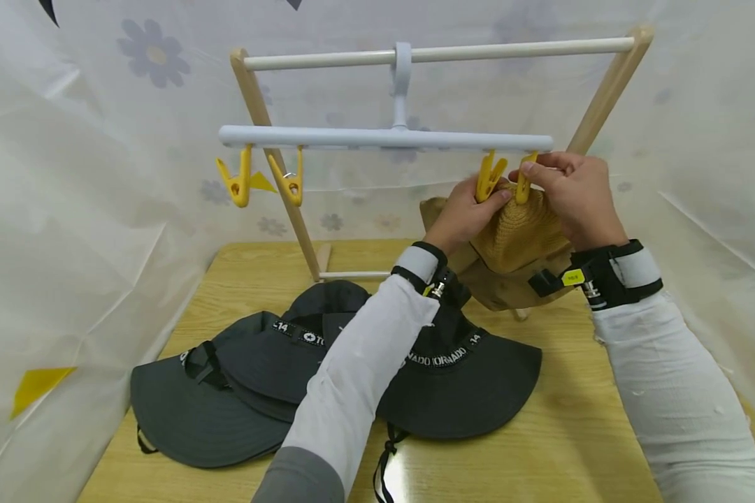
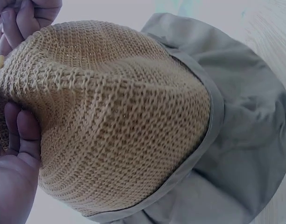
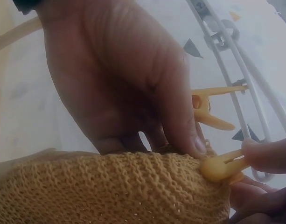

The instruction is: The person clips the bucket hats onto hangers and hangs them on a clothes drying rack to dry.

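Observation:
A tan sun hat (image 1: 509, 237) with a knitted crown and cloth brim hangs below the right end of a white clip hanger (image 1: 352, 137). My left hand (image 1: 462, 216) pinches the top of its crown, beside a yellow clothespin (image 1: 487, 178). With thumb and fingers, my right hand (image 1: 581, 195) pinches the outermost yellow clothespin (image 1: 523, 183). In the right wrist view, that clothespin's (image 3: 217, 169) tip sits on the knit crown (image 3: 124, 186). The left wrist view shows the crown (image 2: 124, 107) creased between my fingers, the brim (image 2: 245, 107) spreading away.
The hanger hooks over the rail (image 1: 509, 50) of a wooden-legged rack (image 1: 610, 91). Two more yellow clothespins (image 1: 242, 185) hang at its left end. Several dark wide-brimmed hats (image 1: 226, 419) overlap on the wooden table (image 1: 579, 433) below my forearms. Flower-printed sheeting (image 1: 101, 140) surrounds the table.

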`<state>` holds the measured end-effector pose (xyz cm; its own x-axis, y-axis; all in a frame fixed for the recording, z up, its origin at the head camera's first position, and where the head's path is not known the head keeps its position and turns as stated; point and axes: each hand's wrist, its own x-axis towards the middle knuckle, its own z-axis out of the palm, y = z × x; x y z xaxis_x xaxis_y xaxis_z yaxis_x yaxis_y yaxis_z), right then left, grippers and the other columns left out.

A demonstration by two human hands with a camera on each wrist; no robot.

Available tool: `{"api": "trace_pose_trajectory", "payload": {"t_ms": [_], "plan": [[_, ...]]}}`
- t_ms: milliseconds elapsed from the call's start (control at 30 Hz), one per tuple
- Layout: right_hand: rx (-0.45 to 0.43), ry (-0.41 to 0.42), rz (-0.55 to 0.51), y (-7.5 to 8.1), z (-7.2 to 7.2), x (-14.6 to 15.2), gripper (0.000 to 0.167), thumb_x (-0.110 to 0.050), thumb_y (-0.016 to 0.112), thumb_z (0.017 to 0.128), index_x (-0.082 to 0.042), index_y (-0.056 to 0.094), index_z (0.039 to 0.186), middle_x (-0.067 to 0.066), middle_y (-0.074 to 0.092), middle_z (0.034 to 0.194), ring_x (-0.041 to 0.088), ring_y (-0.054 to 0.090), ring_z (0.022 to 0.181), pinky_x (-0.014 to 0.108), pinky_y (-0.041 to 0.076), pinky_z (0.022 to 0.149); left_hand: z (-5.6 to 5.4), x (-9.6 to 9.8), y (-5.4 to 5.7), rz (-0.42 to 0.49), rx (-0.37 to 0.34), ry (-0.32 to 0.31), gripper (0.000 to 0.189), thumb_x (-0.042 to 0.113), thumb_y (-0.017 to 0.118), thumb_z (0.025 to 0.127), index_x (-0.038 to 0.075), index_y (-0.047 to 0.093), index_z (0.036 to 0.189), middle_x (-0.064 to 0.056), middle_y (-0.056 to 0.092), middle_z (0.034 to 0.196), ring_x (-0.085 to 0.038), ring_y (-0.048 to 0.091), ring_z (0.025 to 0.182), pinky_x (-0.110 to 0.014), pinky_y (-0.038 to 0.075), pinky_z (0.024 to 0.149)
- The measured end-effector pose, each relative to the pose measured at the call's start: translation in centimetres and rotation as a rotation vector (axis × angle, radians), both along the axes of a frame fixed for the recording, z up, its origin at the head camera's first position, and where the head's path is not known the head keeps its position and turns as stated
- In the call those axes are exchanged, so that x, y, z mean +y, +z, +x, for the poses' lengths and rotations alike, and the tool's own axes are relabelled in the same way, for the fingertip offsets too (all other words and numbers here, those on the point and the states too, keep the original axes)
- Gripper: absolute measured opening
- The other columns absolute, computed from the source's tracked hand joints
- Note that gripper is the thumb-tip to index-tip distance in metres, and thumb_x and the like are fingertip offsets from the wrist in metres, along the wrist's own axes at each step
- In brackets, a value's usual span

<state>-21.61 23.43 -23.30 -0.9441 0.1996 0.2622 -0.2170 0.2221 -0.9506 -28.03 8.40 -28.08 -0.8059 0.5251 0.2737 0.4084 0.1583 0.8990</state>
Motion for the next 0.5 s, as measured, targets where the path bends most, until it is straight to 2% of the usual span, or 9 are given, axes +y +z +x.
{"api": "trace_pose_trajectory", "payload": {"t_ms": [133,300,400,500], "plan": [[-0.030,-0.025,0.150,-0.32,-0.17,-0.02,0.048,-0.029,0.066,0.096,0.003,0.061,0.131,-0.027,0.069,0.084,-0.001,0.056,0.102,0.019,0.040,0.069,-0.07,-0.17,-0.50,0.022,-0.029,-0.003,0.034,0.024,0.053,0.104,0.007,0.053,0.133,-0.009,0.062,0.131,-0.018,0.061,0.121,-0.018,0.048,0.096],[-0.017,-0.032,0.186,-0.61,-0.54,-0.26,0.050,-0.029,0.065,0.096,0.005,0.059,0.132,-0.031,0.069,0.074,-0.011,0.063,0.084,0.021,0.032,0.056,-0.17,-0.42,-0.84,0.045,-0.011,-0.008,0.036,0.020,0.053,0.104,0.005,0.053,0.136,-0.012,0.062,0.134,-0.021,0.060,0.124,-0.018,0.049,0.097],[-0.011,-0.027,0.183,-0.74,-0.72,-0.47,0.052,-0.029,0.064,0.097,0.007,0.057,0.134,-0.031,0.069,0.072,-0.012,0.065,0.079,0.019,0.033,0.055,-0.28,-0.53,-0.89,0.037,-0.001,0.006,0.035,0.020,0.054,0.103,0.006,0.053,0.136,-0.011,0.062,0.133,-0.020,0.061,0.123,-0.017,0.049,0.097],[-0.008,-0.037,0.176,-0.94,-0.90,-0.66,0.053,-0.029,0.066,0.096,0.007,0.057,0.134,-0.031,0.069,0.074,-0.013,0.065,0.080,0.014,0.041,0.065,-0.42,-0.67,-0.95,0.033,0.000,0.014,0.037,0.021,0.055,0.103,0.007,0.054,0.137,-0.010,0.062,0.134,-0.019,0.060,0.125,-0.017,0.048,0.098]]}}
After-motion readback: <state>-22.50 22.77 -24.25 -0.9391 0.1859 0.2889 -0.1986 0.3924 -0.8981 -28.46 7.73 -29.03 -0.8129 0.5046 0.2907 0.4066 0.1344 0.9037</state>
